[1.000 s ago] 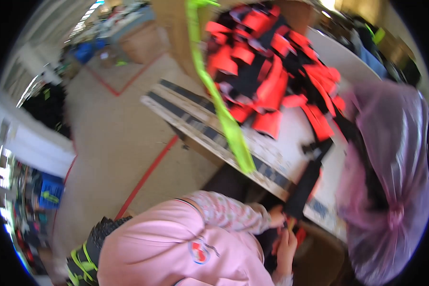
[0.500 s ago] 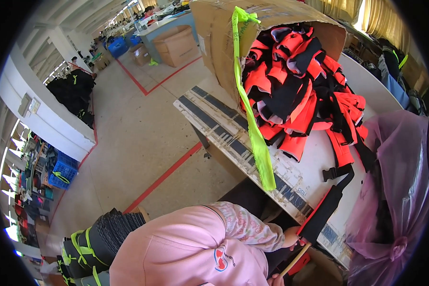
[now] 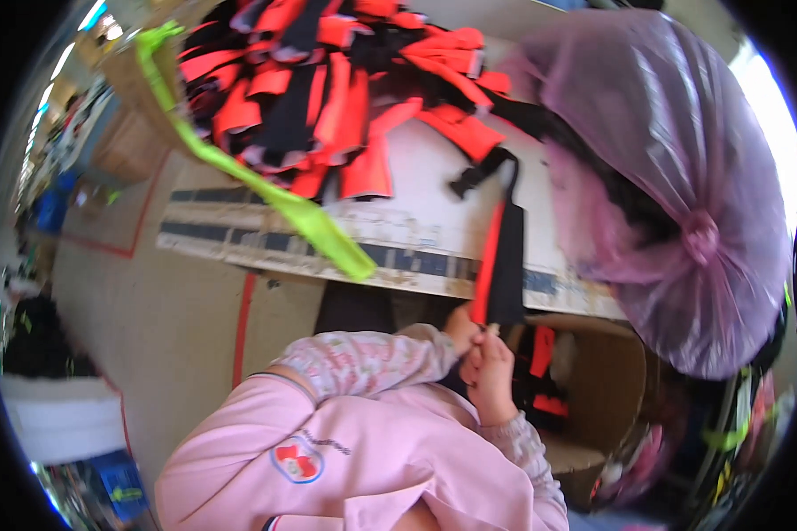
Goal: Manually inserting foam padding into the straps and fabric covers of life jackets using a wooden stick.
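Note:
A black and orange fabric strap (image 3: 506, 257) hangs over the near edge of the table, its upper end running to a black plastic buckle (image 3: 462, 184). My left hand (image 3: 462, 327) is closed on the strap's lower end. Close beside it, my right hand (image 3: 490, 376) is closed, with its fingertips at that same end. A small pale tip, seemingly of the wooden stick (image 3: 493, 329), shows at the right fingers; the rest of it is hidden. Beyond lies a heap of orange and black fabric pieces (image 3: 328, 97) on the white table (image 3: 416, 226).
A tied purple plastic bag (image 3: 673, 133) bulges over the table's right side. Below the edge stands an open cardboard box (image 3: 607, 389) with orange and black pieces inside. A neon-yellow ribbon (image 3: 283, 199) trails across the table. Red lines (image 3: 244, 327) mark the floor at left.
My view has swung to the right, bringing the purple bag and lower box further in. My right hand has come up to the strap's end beside my left; the long stick no longer shows.

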{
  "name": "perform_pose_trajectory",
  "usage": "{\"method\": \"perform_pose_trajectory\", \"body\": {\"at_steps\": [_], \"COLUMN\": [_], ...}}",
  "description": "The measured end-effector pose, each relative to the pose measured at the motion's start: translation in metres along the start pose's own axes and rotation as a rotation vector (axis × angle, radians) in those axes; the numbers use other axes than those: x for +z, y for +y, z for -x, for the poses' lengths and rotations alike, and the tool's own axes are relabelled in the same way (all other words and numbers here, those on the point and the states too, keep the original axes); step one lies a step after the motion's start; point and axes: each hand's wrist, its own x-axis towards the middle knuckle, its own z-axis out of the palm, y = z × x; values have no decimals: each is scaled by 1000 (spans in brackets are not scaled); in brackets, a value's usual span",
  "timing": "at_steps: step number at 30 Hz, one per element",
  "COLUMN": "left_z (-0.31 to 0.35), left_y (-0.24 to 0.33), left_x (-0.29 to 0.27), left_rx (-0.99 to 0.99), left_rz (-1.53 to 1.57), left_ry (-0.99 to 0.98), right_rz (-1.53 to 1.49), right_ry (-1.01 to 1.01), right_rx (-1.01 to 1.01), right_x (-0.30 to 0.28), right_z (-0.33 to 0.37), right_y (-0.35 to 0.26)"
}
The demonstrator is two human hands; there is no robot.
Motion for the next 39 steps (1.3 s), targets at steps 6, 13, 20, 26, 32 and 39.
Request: {"method": "perform_pose_trajectory", "body": {"at_steps": [6, 13, 20, 26, 32, 39], "left_z": [7, 7, 3, -37, -39, -23], "left_y": [10, 14, 16, 107, 98, 61], "left_x": [12, 14, 2, -38, -30, -24], "left_rx": [-68, -79, -80, 259, 114, -105], "left_rz": [133, 84, 48, 96, 66, -184], "left_ry": [-127, -114, -75, 197, 112, -289], "right_rz": [46, 87, 341, 1108, 1074, 1598], "right_ry": [26, 13, -14, 114, 442, 589], "right_rx": [-26, 28, -74, -576, -723, -1178], "right_x": [-16, -28, -42, -100, -138, -105], "right_z": [10, 46, 25, 32, -6, -69], "right_y": [6, 17, 4, -19, -45, -148]}}
